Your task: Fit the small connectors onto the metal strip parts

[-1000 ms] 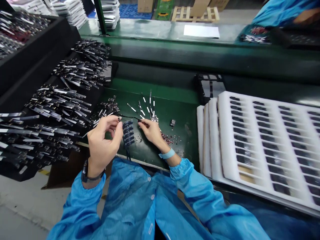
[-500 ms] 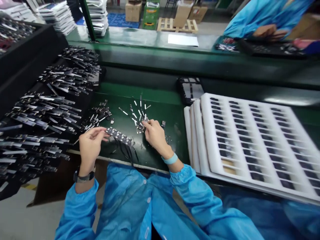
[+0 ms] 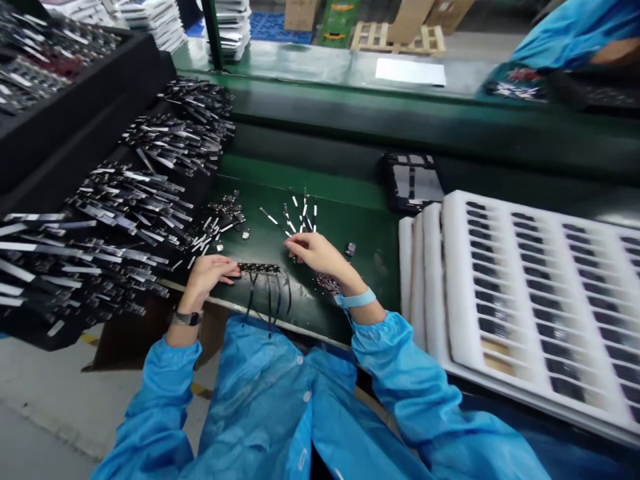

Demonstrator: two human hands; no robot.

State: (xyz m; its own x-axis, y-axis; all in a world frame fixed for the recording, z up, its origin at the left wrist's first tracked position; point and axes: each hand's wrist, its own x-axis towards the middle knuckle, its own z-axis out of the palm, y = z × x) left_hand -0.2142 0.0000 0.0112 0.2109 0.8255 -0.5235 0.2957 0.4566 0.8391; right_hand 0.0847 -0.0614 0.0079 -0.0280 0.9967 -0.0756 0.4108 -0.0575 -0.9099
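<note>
My left hand (image 3: 211,275) pinches the left end of a dark strip of small circuit boards (image 3: 260,268), which it holds near the bench's front edge. Thin black cables (image 3: 271,300) dangle from the strip. To the right, my right hand (image 3: 323,257) is closed, thumb and fingertips together; whatever they hold is too small to make out. Just beyond it, several small flex cables with white ends (image 3: 304,212) fan out on the green bench. Partly under the right wrist lies a heap of tiny metallic parts (image 3: 327,283).
Loose small parts (image 3: 223,217) lie beyond my left hand. Bundles of flex cables (image 3: 135,200) fill a black rack (image 3: 100,120) on the left. White foam trays (image 3: 450,267) of dark pieces stand right; a black case (image 3: 413,181) lies behind. A co-worker's blue sleeve (image 3: 565,37) shows across.
The strip has tipped from a slanted, face-up pose to a level, nearly edge-on one, its cables hanging down. My right hand has moved slightly left across the cable pile. The view has shifted left.
</note>
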